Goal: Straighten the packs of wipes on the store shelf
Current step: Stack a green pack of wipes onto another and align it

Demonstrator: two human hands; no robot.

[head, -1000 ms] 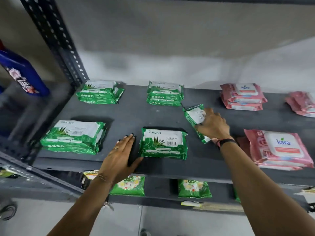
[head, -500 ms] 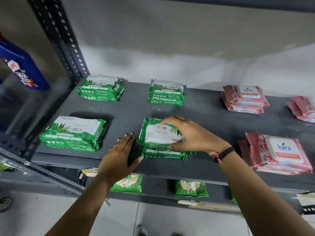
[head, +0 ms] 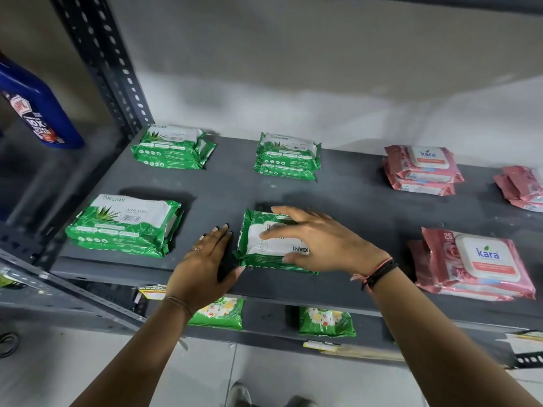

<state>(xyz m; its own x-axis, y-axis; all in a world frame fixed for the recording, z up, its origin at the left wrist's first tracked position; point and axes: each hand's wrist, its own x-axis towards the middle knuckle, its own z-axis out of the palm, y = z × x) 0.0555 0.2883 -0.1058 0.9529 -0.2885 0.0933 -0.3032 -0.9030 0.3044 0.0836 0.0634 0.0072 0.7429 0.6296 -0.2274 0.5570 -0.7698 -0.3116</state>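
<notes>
left hand (head: 205, 268) flat on the grey shelf (head: 352, 201) near its front edge, palm down, fingers together and extended, thumb tip touching the left front corner of the green wipes stack (head: 258, 245). right hand (head: 320, 242) lies palm down on the stack's top pack, fingers spread, thumb at the front edge, wrist angled in from the right. stack sits front centre, label reading upside down.

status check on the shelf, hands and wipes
Right hand flat on top green Origami pack, label reversed. Left hand bracing stack's left edge. Nothing in the way.
</notes>
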